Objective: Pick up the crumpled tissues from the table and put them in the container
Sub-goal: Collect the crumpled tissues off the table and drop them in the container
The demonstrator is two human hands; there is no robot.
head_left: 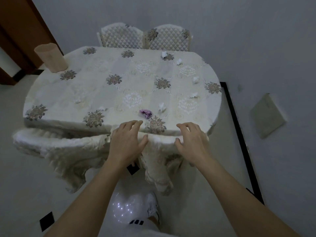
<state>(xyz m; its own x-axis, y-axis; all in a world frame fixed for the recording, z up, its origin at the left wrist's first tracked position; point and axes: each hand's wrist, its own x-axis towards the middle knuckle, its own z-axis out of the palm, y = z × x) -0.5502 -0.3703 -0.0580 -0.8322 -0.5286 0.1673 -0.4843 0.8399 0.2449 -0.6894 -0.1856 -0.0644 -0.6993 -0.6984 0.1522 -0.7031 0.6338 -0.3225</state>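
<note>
Tissues (161, 106) lay scattered toward 2 o'clock, seemingly none in the container (51, 57) at 10; left hand (126, 142) and right hand (191, 142) were held spread-fingered, empty.

Dim, bluish light. Plain pale wall (239, 23) far and right. Brown wooden door (18, 31) far left. Pale glossy floor (25, 177), black border line (239, 134) at right. Oval table (95, 69) under floral cream tablecloth (157, 168); two quilted chairs (122, 37) at far side, one chair (51, 142) near left.
</note>
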